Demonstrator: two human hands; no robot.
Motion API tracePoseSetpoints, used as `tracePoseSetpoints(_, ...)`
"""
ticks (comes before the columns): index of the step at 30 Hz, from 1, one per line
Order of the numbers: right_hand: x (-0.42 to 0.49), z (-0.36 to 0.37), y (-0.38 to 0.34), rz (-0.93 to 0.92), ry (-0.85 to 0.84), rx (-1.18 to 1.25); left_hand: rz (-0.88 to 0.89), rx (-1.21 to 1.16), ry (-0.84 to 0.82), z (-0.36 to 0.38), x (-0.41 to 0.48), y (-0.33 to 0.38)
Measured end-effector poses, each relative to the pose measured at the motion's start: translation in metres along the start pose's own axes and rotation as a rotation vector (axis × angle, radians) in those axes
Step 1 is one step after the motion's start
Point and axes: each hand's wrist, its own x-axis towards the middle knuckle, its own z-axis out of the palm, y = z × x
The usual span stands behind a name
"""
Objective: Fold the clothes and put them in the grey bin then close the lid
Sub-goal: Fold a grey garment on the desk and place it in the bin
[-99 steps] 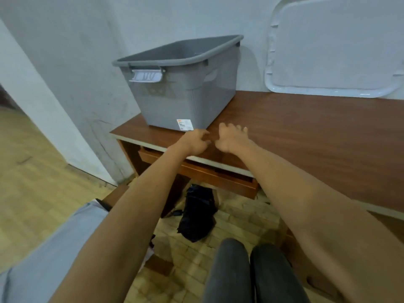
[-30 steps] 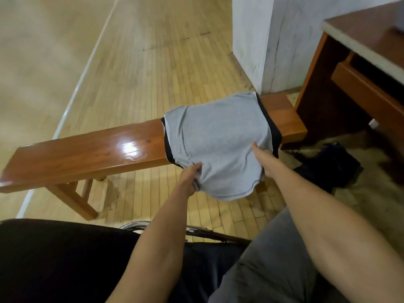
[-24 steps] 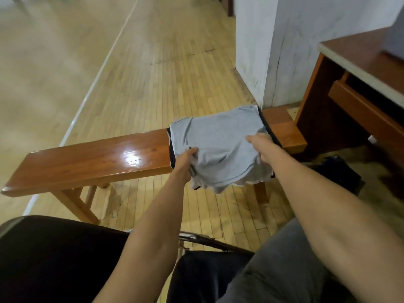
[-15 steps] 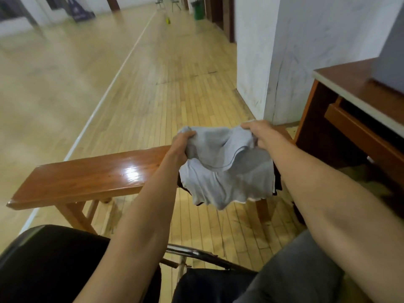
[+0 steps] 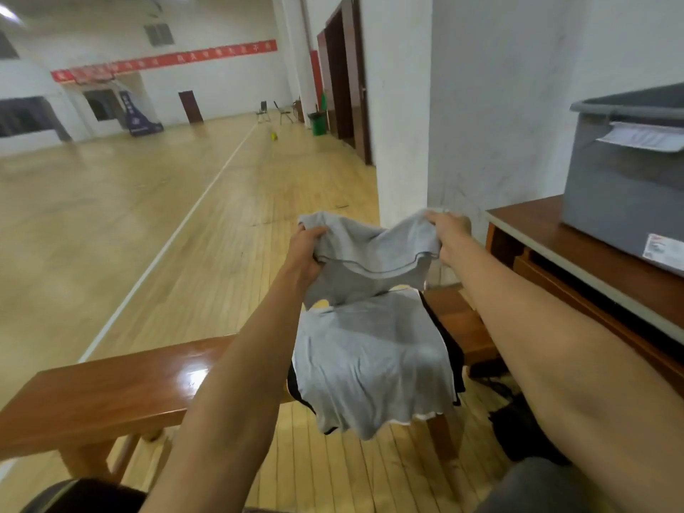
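The left hand (image 5: 309, 249) and right hand (image 5: 449, 233) each gripped a bunched top corner of the grey garment (image 5: 370, 349), held in the air left of the grey bin (image 5: 625, 194) on the tabletop (image 5: 577, 249). Its long axis ran vertically, hem pointing down, top edge sagging between the 2 hands.

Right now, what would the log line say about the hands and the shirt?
left hand: grips shirt | right hand: grips shirt | shirt: held up before bench, not folded | bin: on table
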Motion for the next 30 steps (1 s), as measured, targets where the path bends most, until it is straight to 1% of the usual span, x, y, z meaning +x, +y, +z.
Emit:
tracePoseSetpoints(4,-0.008,-0.017,-0.031,-0.083,0.037,0.095,0.043,-0.032,-0.032,0.026,-0.001,0.019)
tracePoseSetpoints(7,-0.011,-0.035,-0.05,-0.142,0.081,0.14,0.043,-0.062,-0.058,0.047,-0.005,0.028)
tracePoseSetpoints(18,-0.038,-0.138,-0.105,-0.298,0.406,0.273,0.007,-0.122,-0.212,0.161,-0.033,0.026)
tracePoseSetpoints(22,-0.058,-0.197,-0.13,-0.381,0.57,0.271,-0.073,-0.194,-0.333,0.216,-0.049,0.01)
tracePoseSetpoints(25,-0.078,-0.242,-0.148,-0.445,0.736,0.269,-0.118,-0.223,-0.415,0.261,-0.07,-0.004)
tracePoseSetpoints(30,-0.122,-0.326,-0.159,-0.493,0.991,0.295,-0.226,-0.212,-0.492,0.338,-0.104,-0.038)
